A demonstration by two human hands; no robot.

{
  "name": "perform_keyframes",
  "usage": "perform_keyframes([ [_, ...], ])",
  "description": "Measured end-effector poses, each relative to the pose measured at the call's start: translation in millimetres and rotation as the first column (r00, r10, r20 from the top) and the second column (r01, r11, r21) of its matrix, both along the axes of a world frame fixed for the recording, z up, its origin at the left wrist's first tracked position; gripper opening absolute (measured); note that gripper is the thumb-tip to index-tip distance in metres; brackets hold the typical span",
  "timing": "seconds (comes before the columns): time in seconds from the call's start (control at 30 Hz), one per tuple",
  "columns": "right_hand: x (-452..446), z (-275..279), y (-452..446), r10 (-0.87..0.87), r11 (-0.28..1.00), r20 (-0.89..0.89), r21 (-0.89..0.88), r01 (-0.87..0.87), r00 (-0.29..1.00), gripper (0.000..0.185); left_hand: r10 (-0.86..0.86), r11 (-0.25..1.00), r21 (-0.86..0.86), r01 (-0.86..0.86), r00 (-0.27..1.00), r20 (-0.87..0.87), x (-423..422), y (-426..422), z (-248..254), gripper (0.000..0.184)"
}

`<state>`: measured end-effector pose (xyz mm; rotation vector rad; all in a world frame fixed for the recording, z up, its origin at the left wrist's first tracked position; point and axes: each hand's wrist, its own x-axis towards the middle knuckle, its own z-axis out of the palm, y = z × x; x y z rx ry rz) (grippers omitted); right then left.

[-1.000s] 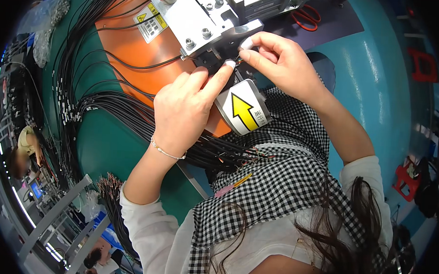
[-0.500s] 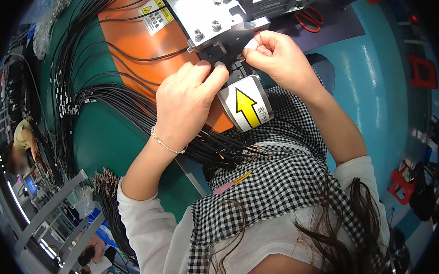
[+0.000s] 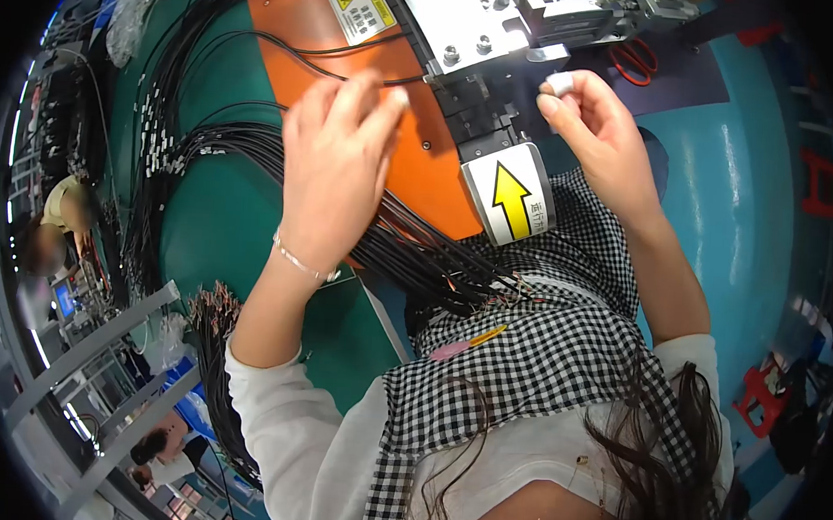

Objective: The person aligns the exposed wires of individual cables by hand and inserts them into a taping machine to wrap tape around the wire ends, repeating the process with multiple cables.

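Note:
My left hand (image 3: 337,168), blurred by motion, is over the orange plate (image 3: 420,181) and the bundle of black cables (image 3: 407,260). Its thumb and fingers are apart, and no held thing shows. My right hand (image 3: 603,138) is to the right of the machine's dark feed slot (image 3: 483,110), thumb and forefinger closed in a pinch. White covering (image 3: 561,83) wraps its forefinger tip; anything between the tips is too small to make out. Below the slot is a rounded white cover with a yellow arrow (image 3: 512,199). Single black cables cross the plate near my left fingertips.
Red-handled scissors (image 3: 634,63) lie on a dark mat behind the machine (image 3: 464,25). More cables (image 3: 167,110) run along the green table (image 3: 208,242). A pink and yellow tool (image 3: 469,342) is on the checked apron. Other people are at the far left.
My left hand has come away from the feed slot to the left, its fingers opening. My right hand has drawn back from the slot. The view has shifted, so the machine appears further right.

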<state>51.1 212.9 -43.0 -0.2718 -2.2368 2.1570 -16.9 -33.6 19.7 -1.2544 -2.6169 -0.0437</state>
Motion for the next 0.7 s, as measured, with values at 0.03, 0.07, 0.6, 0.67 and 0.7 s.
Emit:
perform_keyframes([
  [0.03,3,3,1,0.001,1.000,-0.008,-0.008,-0.001,1.000,0.011,-0.020,1.000,-0.005,0.022,0.975,0.223,4,-5,7,0.018],
  [0.07,6,6,1,0.013,1.000,-0.002,-0.023,-0.013,1.000,0.010,-0.035,0.999,-0.005,0.041,0.900,0.435,6,-10,12,0.020],
  [0.6,33,52,-17,0.389,0.899,-0.167,0.283,-0.334,0.906,0.016,-0.195,0.915,0.398,-0.061,0.798,0.570,-16,-25,20,0.016],
  [0.67,38,65,-12,0.458,0.870,0.200,0.099,-0.482,0.867,0.019,-0.222,0.930,0.368,0.008,0.811,0.542,-14,-18,24,0.015],
  [0.7,40,66,-12,0.455,0.871,0.198,0.104,-0.480,0.868,0.019,-0.241,0.942,0.328,0.069,0.820,0.519,-12,-14,27,0.014],
])
